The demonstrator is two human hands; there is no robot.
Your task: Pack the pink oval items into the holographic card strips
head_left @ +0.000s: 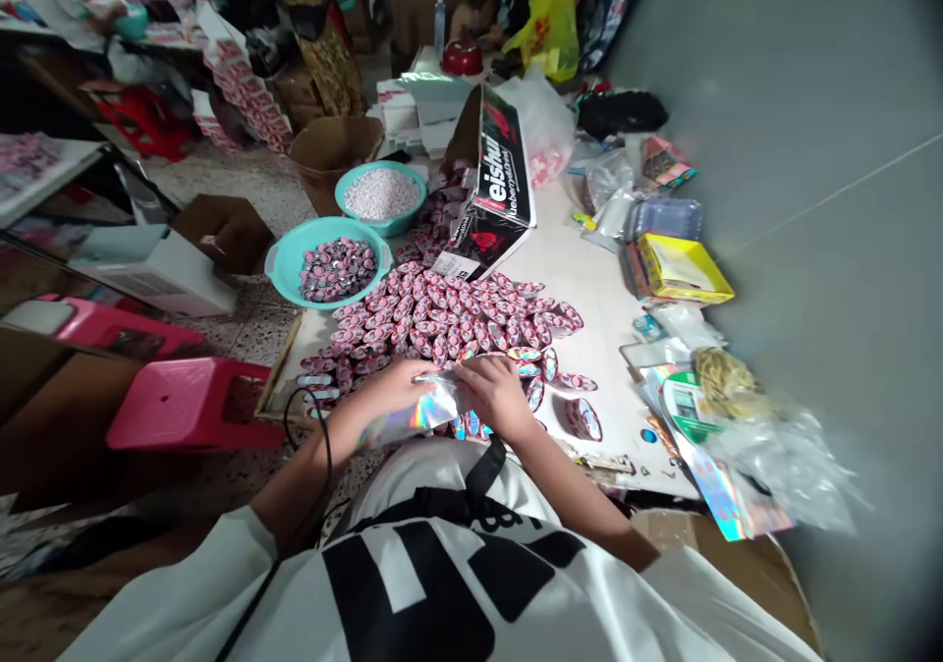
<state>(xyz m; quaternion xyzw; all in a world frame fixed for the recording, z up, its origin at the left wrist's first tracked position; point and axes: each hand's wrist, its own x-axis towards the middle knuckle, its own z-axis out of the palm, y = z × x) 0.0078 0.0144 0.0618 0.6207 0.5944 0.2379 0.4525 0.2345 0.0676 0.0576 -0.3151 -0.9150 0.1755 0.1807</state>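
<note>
Both of my hands meet at the table's near edge, over a shiny holographic plastic bag (436, 407). The fingers of my left hand (398, 389) are closed on the bag's upper left part. At its upper right, my right hand (495, 394) pinches the same bag, its fingers bent over the edge. What lies inside the bag, if anything, I cannot make out. Just beyond my hands stand many small pink and red oval packs (442, 318) in tight rows. A single pack (582, 418) sits apart to the right of my right hand.
Left of the packs are a turquoise basin (276, 269) of pink and dark pieces and another basin (343, 195) of white bits. A black box (505, 171) lies behind. Plastic bags and a yellow tray (685, 269) line the right wall. Pink stools (173, 402) stand left.
</note>
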